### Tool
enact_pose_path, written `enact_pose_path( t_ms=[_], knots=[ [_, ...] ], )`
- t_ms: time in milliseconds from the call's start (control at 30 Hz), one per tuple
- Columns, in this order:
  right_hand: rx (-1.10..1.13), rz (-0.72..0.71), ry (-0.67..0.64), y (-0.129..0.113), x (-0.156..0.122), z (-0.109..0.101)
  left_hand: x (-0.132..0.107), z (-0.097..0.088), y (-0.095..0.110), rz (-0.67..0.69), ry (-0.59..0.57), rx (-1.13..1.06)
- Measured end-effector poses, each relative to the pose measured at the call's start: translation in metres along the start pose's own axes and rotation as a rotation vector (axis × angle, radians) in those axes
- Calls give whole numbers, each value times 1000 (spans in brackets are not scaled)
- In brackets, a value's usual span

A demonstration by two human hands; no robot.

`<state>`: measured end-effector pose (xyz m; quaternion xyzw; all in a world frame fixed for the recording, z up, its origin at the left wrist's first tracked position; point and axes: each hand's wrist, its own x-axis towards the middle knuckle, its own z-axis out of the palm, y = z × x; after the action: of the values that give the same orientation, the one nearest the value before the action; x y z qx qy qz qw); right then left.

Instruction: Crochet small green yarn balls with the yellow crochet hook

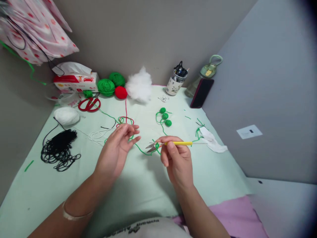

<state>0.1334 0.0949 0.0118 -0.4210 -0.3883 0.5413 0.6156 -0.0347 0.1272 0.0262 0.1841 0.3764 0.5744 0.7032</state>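
Note:
My right hand (178, 162) pinches a crochet hook (182, 143) by its yellow handle, its metal tip pointing left. Green yarn (141, 150) loops around the hook's tip end and trails left toward my other hand. Close to the hook tip shows a pair of pointed metal blades (151, 147); their handles are hidden behind my right hand, and I cannot tell whether they lie on the table or are held. My left hand (116, 148) is open, fingers apart and slightly curled, with the green yarn passing by its fingertips. Beyond, several small green crocheted balls (165, 116) lie on the table.
At left are black yarn (59, 150), a white yarn ball (66, 115), red-handled scissors (89, 104) and a tissue box (76, 82). Green yarn balls (106, 87), a red one (121, 92) and white stuffing (140, 86) line the back. A pen cup (174, 84), bottle and phone (202, 93) stand right.

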Motion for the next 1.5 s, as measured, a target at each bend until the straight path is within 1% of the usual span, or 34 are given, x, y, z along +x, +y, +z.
enact_pose_path(
  t_ms=[33,100,167,200,233,267,367,433,500,533,600,633,667,700,733,833,900,933,1000,1133,1200,1267,1333,1400,1467,1500],
  knots=[
    [2,4,27,-1,1,0,-3,-4,2,18,-22,80],
    [6,8,67,-2,3,0,-9,-8,4,-46,-113,145],
    [16,11,73,-1,3,0,-15,-6,4,-184,-218,92],
    [19,7,66,1,2,1,-17,-3,3,-238,-253,47],
    [18,2,52,2,1,2,-17,2,2,-271,-271,0],
    [14,-7,31,3,-1,3,-15,7,0,-273,-266,-47],
    [1,-30,-57,5,-7,5,-4,20,-6,-156,-232,-158],
    [2,-33,-94,4,-9,5,5,22,-9,-32,-249,-134],
    [4,-35,-76,3,-10,5,9,18,-12,147,-269,33],
    [0,-37,-55,2,-9,4,9,14,-13,245,-278,169],
    [-17,-47,-17,1,-8,2,6,5,-14,443,-259,485],
    [-29,-60,-5,1,-8,1,2,0,-15,488,-259,624],
    [-43,-75,-1,2,-7,1,-1,-4,-14,496,-257,706],
    [-56,-96,2,2,-6,0,-5,-7,-14,454,-260,735],
    [-70,-119,4,3,-6,0,-8,-9,-14,381,-272,721],
    [-127,-198,2,4,-5,1,-15,-9,-16,84,-277,533],
    [-171,-253,-2,4,-5,3,-18,-6,-18,-30,-238,429],
    [-193,-276,-4,3,-6,5,-18,-5,-20,-49,-214,400],
    [-241,-309,-11,1,-6,6,-17,-3,-22,-45,-185,370],
    [-358,-367,-35,1,-9,5,-16,-2,-23,-24,-167,362],
    [-466,-429,-52,5,-11,2,-18,0,-24,-8,-150,359],
    [-640,-539,-71,11,-15,-1,-21,2,-25,-11,-137,332],
    [-798,-658,-71,15,-17,-4,-24,5,-26,-87,-141,256],
    [-823,-706,-56,15,-17,-5,-25,7,-24,-217,-152,146],
    [-714,-649,-39,10,-13,-6,-23,7,-21,-314,-153,46],
    [-634,-594,-20,6,-11,-6,-22,6,-19,-328,-152,11]
  ],
)
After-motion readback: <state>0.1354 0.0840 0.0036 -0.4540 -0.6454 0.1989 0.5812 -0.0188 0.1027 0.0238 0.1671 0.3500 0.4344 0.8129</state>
